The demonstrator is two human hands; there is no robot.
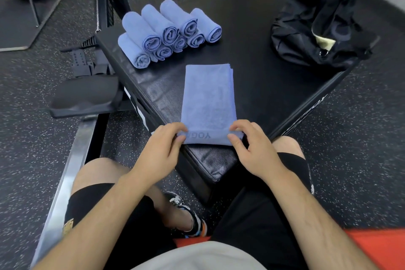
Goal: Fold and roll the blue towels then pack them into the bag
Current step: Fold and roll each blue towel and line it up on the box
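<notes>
The worktop (252, 28) stands corner-on to the sitter, and the roll is being started right at that near corner, so a crooked push could carry cloth over an edge. The bag (317, 35) slumps at the far right, well apart from the towels. Its mouth looks half collapsed, and I'd guess rolls could snag going in. The rolled towels (166, 33) are heaped two deep at the far left, near an edge, where a nudge might tumble them. The folded towel (208, 94) lies as a long strip down the middle. The left hand (162, 149) and right hand (254, 149) each pinch one end of its first turn, fingers curled round it. Uneven pressure there would cone the roll or leave it slack.

The worktop is black padded vinyl with a woven grain and a dull sheen. The bag is thin, crumpled black fabric with something pale showing inside. The towels are soft, short-napped blue cloth, the finished ones showing tight spirals at their ends. The turned hem carries pressed lettering
</notes>
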